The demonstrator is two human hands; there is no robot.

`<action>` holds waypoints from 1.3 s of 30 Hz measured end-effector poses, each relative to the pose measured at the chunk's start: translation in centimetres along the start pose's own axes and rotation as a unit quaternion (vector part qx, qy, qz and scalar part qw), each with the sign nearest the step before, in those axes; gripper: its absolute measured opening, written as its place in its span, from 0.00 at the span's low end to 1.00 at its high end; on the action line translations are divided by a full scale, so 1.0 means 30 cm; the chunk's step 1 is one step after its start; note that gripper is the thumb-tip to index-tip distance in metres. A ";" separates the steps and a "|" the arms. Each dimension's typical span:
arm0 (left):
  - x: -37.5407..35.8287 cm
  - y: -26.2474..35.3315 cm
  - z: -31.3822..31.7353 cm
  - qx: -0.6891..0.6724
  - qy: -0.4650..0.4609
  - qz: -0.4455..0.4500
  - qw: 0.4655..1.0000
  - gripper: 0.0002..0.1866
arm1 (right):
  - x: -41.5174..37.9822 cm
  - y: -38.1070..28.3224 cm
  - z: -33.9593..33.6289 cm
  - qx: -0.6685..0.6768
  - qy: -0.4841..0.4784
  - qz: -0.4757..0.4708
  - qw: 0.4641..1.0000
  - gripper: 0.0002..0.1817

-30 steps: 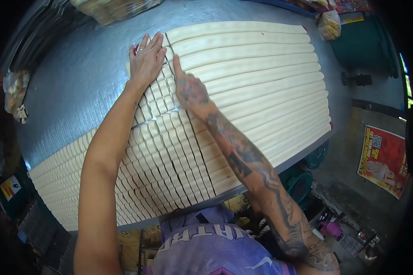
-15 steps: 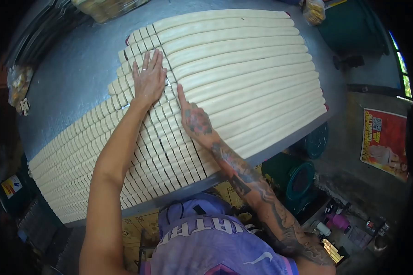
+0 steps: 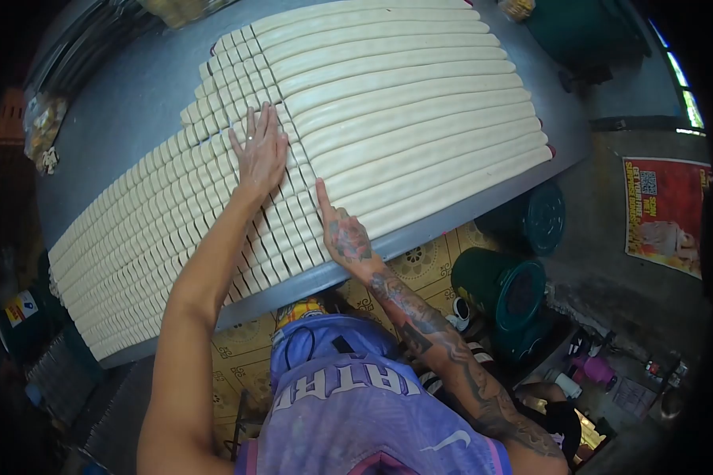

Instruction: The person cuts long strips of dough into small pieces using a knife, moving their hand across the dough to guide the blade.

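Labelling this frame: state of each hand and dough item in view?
left hand: flat, fingers spread, pressing on cut dough pieces
right hand: on the dough at the cut line, tool not discernible
cut dough pieces: sliced into short segments
long dough strips: uncut, side by side
metal table: bearing the dough

Shirt point(image 3: 348, 396): white block letters, upside down, roughly "IATAL", plus swoosh logo. Red poster point(image 3: 664, 215): QR code, text too small to read.

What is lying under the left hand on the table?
The left hand lies flat on short cut dough pieces, which rest on the grey table. The pieces directly beneath the palm are covered.
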State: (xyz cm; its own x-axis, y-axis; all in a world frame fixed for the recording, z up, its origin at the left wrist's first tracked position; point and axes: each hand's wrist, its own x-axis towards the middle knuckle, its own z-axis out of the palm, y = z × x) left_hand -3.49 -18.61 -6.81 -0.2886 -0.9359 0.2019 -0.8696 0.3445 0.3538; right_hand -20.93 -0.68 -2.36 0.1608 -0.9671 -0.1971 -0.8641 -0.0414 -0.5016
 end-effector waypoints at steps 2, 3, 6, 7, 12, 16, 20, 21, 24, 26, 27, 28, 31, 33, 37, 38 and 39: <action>-0.123 0.104 -0.052 -0.004 -0.053 -0.004 0.999 0.33 | -0.029 0.006 0.015 -0.013 -0.004 0.007 1.000 0.50; -0.189 0.140 -0.063 -0.011 -0.111 -0.008 0.994 0.33 | -0.022 0.008 0.026 -0.005 0.034 -0.004 0.999 0.50; -0.337 0.181 -0.001 0.031 -0.093 0.034 0.995 0.34 | -0.130 0.012 0.055 -0.004 0.048 0.000 0.999 0.50; -0.350 0.185 0.008 0.024 -0.053 0.039 0.998 0.34 | -0.169 0.015 0.056 -0.015 0.027 0.008 0.999 0.49; -0.408 0.260 -0.066 0.011 -0.066 -0.023 0.997 0.35 | -0.366 0.019 0.091 0.026 -0.005 0.035 0.999 0.51; -0.679 0.359 -0.005 0.006 -0.083 0.041 0.996 0.37 | -0.401 0.021 0.085 0.075 0.067 0.008 0.995 0.50; -0.686 0.394 0.003 0.040 -0.069 0.016 0.997 0.37 | -0.616 0.041 0.120 0.006 0.007 0.055 0.998 0.50; -0.687 0.390 0.006 0.042 -0.069 0.018 0.997 0.37 | -0.699 0.082 0.158 0.078 -0.025 0.067 0.994 0.51; -0.690 0.382 0.001 0.013 -0.089 0.013 0.996 0.37 | -0.867 0.055 -0.044 0.066 -0.130 0.075 0.986 0.49; -0.675 0.364 -0.007 -0.070 -0.110 -0.009 0.991 0.37 | -0.785 -0.027 -0.243 -0.021 -0.197 0.059 0.978 0.46; -0.663 0.361 -0.028 -0.069 -0.105 -0.012 0.992 0.37 | -0.715 -0.058 -0.303 0.079 -0.141 0.094 0.982 0.43; -0.640 0.361 -0.059 -0.095 -0.109 -0.015 0.989 0.36 | -0.637 -0.070 -0.339 0.178 -0.084 0.127 0.972 0.40; -0.482 0.296 -0.081 -0.139 -0.092 -0.033 0.986 0.34 | -0.319 -0.057 -0.386 0.183 0.000 0.107 0.977 0.34; -0.309 0.209 -0.080 -0.157 -0.063 -0.067 0.983 0.33 | -0.068 -0.001 -0.318 0.162 0.045 0.068 0.983 0.34; 0.109 -0.036 -0.047 -0.171 -0.001 -0.086 0.982 0.32 | 0.454 0.109 -0.171 0.009 0.232 -0.111 0.966 0.37; 0.219 -0.098 -0.040 -0.170 -0.001 -0.090 0.981 0.32 | 0.582 0.097 -0.152 0.010 0.229 -0.114 0.967 0.37; 0.332 -0.158 -0.033 -0.154 0.010 -0.086 0.984 0.32 | 0.706 0.079 -0.129 -0.252 0.186 -0.086 0.946 0.38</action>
State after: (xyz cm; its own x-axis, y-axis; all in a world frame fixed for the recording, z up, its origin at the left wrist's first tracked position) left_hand -1.85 -29.48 -5.57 -0.1361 -0.9819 0.1320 -0.7412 0.1893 0.6440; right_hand -21.42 -22.24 -4.48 0.2210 -0.9528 0.2080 -0.9733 -0.2291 -0.0150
